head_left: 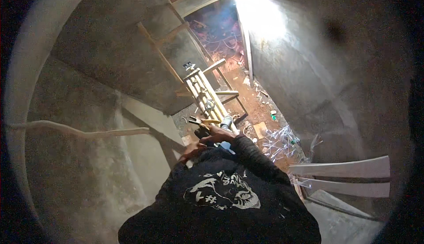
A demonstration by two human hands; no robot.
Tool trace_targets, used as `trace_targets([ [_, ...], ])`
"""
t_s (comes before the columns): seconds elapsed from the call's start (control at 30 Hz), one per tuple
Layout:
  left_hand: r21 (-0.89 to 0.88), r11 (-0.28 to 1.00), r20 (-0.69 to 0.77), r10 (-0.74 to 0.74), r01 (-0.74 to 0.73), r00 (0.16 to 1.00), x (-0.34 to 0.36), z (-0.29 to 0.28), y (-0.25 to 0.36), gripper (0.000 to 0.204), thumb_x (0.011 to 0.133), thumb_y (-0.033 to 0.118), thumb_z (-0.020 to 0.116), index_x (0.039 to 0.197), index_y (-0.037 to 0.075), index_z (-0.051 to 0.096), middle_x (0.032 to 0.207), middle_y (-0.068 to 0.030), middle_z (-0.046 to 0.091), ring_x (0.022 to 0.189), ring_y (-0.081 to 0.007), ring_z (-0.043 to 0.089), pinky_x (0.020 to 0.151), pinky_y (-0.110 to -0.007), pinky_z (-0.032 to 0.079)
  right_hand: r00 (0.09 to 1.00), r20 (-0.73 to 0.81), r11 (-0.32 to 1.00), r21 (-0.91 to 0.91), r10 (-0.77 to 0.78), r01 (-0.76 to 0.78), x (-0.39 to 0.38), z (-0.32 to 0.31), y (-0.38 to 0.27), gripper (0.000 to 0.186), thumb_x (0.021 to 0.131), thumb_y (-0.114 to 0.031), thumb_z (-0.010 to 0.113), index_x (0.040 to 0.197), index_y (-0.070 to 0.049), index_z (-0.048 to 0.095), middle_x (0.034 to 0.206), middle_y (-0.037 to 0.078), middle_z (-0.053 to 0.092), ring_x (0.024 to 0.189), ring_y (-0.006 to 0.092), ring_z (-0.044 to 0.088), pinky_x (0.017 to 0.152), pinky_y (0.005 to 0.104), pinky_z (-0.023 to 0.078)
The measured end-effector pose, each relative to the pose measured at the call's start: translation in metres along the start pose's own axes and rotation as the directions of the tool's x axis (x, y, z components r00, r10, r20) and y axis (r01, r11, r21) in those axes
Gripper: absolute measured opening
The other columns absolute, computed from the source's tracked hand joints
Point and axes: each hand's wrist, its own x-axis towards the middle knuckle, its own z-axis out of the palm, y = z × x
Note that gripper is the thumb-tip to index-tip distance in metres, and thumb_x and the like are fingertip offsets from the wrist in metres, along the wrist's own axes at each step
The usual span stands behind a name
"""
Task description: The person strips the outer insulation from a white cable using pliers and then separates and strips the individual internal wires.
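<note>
At the left, our left hand [191, 150] sits low against our dark sleeve, fingers curled, but the dim light hides whether it closes on anything, so we cannot tell its grip. Just right of it, the pliers [197, 122] with yellow-and-black handles lie near the top of the wooden ladder [207, 96], jaws pointing left. We judge them stiff, fairly heavy steel, best taken by the padded handles, which give a sure hold. Our right hand [219, 134] curls closed over something dark just below the pliers' handles; whether it actually clasps them we cannot make out. A small grey cylinder [226, 122] sits beside that hand. Further right, pale planks [344, 169] lean by the wall.
</note>
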Motion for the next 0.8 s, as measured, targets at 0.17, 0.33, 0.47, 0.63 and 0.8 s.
trace_targets([
  [0.17,0.183,0.977,0.120,-0.130,0.107,0.984,0.078,0.023,0.071,0.030,0.077,0.012,0.066,0.105,0.004,0.062,0.092,-0.0083,0.067,0.080,-0.0153,0.062,0.068,-0.030,0.049,0.969,-0.212,0.954,0.295,0.126,-0.059,-0.019,0.020,0.182,0.078,0.076,-0.044,0.073,0.134,-0.004,0.042,0.123,0.018,0.054,0.111,0.0250,0.051,0.091,0.0351,0.042],
  [0.33,0.172,0.974,-0.031,-0.148,0.151,0.989,0.065,0.025,0.073,0.031,0.076,0.012,0.067,0.105,0.004,0.061,0.093,-0.0081,0.066,0.081,-0.0152,0.061,0.069,-0.030,0.049,0.996,-0.091,0.997,-0.083,-0.001,-0.006,-0.015,0.001,0.075,0.074,0.073,-0.039,0.077,0.132,-0.005,0.046,0.119,0.020,0.057,0.112,0.0259,0.052,0.094,0.0388,0.040],
  [0.47,0.195,0.964,-0.091,-0.163,0.178,0.982,0.059,0.021,0.075,0.032,0.075,0.012,0.067,0.106,0.004,0.061,0.094,-0.0080,0.066,0.083,-0.0152,0.061,0.070,-0.030,0.049,0.928,-0.142,0.938,-0.093,-0.346,0.335,-0.017,-0.005,0.042,0.063,0.076,-0.033,0.075,0.126,-0.004,0.050,0.104,0.013,0.065,0.086,0.0192,0.059,0.078,0.0351,0.047],
  [0.63,0.194,0.957,-0.121,-0.196,0.217,0.973,0.040,0.015,0.073,0.034,0.075,0.012,0.068,0.106,0.004,0.060,0.095,-0.0078,0.066,0.085,-0.0151,0.061,0.072,-0.030,0.049,0.980,0.093,0.978,-0.104,-0.174,0.183,-0.008,-0.010,0.077,0.054,0.078,-0.031,0.073,0.121,-0.004,0.054,0.100,0.012,0.066,0.080,0.0154,0.055,0.076,0.0334,0.047],
  [0.8,0.177,0.956,-0.104,-0.220,0.235,0.970,0.024,0.016,0.073,0.035,0.074,0.013,0.069,0.107,0.005,0.059,0.096,-0.0076,0.065,0.087,-0.0150,0.060,0.073,-0.030,0.048,0.937,0.064,0.919,-0.180,-0.344,0.350,0.006,-0.001,0.137,0.044,0.080,-0.026,0.065,0.119,-0.007,0.056,0.094,0.018,0.065,0.082,0.0288,0.063,0.073,0.0391,0.049],
])
